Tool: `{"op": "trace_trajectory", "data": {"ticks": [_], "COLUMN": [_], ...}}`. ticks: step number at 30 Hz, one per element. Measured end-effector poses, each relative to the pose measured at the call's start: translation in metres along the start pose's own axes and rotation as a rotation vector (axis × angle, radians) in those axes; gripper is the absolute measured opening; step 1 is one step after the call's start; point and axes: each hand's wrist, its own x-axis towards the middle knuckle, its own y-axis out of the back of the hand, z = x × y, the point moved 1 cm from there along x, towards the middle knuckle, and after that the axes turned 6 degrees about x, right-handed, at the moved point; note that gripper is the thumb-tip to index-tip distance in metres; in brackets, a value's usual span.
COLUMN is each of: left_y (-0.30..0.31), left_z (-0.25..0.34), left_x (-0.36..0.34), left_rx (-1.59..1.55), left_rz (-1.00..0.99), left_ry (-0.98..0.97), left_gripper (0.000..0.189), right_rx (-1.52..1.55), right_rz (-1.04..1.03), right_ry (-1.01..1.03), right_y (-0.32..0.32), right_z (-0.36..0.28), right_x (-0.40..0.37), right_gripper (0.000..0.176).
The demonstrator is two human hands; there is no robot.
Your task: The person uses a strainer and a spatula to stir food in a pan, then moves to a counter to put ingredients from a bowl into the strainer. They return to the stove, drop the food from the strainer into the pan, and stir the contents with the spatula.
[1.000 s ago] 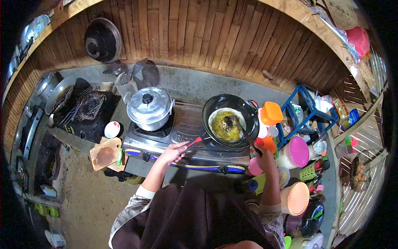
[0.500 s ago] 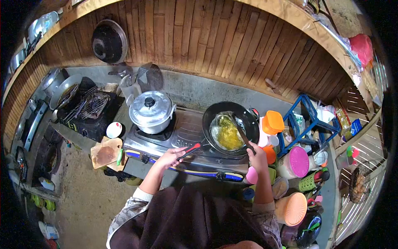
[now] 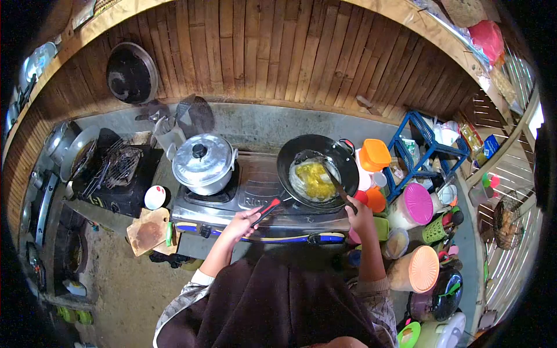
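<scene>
A black wok [image 3: 346, 168] sits on the right burner of the metal gas stove [image 3: 261, 200]. Inside it lies a yellow egg-like food [image 3: 315, 181] with a whitish edge. My left hand [image 3: 242, 225] is closed round the wok's black and red handle [image 3: 267, 212]. My right hand [image 3: 361, 214] grips the handle of a dark spatula [image 3: 338, 185], whose far end touches the food's upper right part. On the left burner stands a silver pot [image 3: 203, 168] with its lid on.
Left of the stove are cutting boards [image 3: 148, 231] with a green-handled knife [image 3: 169, 233], a white lid [image 3: 155, 197] and a black grill stove [image 3: 125, 174]. Orange, pink and peach containers [image 3: 415, 269] and a blue rack [image 3: 415, 174] stand at the right. A dark pan [image 3: 131, 73] hangs on the wall.
The spatula has shifted slightly within the wok, and the food's shape looks more gathered. The whole view has shifted a little with the head. Both hands keep their holds.
</scene>
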Motion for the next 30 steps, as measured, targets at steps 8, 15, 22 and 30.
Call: {"op": "trace_trajectory", "data": {"ticks": [8, 15, 22, 30], "left_y": [0.000, -0.002, -0.002, -0.004], "left_z": [-0.002, 0.001, -0.002, 0.000], "left_x": [0.002, -0.001, 0.000, -0.002], "left_rx": [-0.013, -0.005, 0.001, 0.035], "left_rz": [0.011, 0.012, 0.035, 0.044], "left_ry": [0.013, 0.019, 0.016, 0.019], "left_gripper": [0.037, 0.038, 0.038, 0.039], "right_rx": [0.005, 0.029, -0.158, -0.129], "right_rz": [-0.069, -0.231, -0.210, -0.164], "right_ry": [-0.014, -0.205, -0.091, -0.021], "right_y": [0.018, 0.066, 0.101, 0.127], "right_z": [-0.007, -0.047, -0.067, -0.063], "right_x": [-0.025, -0.050, -0.072, -0.082], "right_gripper": [0.034, 0.032, 0.028, 0.027]}}
